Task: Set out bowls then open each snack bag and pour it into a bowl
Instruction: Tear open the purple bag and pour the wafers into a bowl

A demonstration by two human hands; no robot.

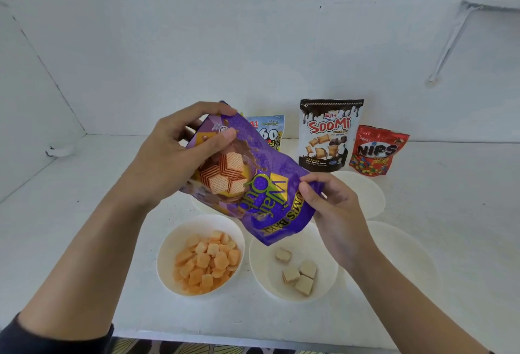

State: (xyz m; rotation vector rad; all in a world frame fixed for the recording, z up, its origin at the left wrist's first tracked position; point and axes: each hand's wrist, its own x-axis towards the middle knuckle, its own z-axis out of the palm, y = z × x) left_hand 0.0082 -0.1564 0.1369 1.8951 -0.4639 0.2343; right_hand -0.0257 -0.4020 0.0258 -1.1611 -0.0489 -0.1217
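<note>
I hold a purple wafer bag [261, 184] upside down, its mouth tilted down over a white bowl [261, 277]. My left hand [180, 154] grips the bag's raised bottom end. My right hand [329, 207] pinches its edge near the mouth. Several beige wafer cubes [299, 273] lie in that bowl. To its left a white bowl [168, 252] holds several orange crackers [209, 262]. Three other white bowls show: one at the right [408, 252], one behind the right hand [365, 190], one mostly hidden under the bag [199, 204].
Against the back wall stand a Soomi bag [329, 134], a red Nips bag [377, 151] and a partly hidden bag with yellow print [270, 131]. The white counter's front edge [225, 338] runs close to my body. A wall rises on the left.
</note>
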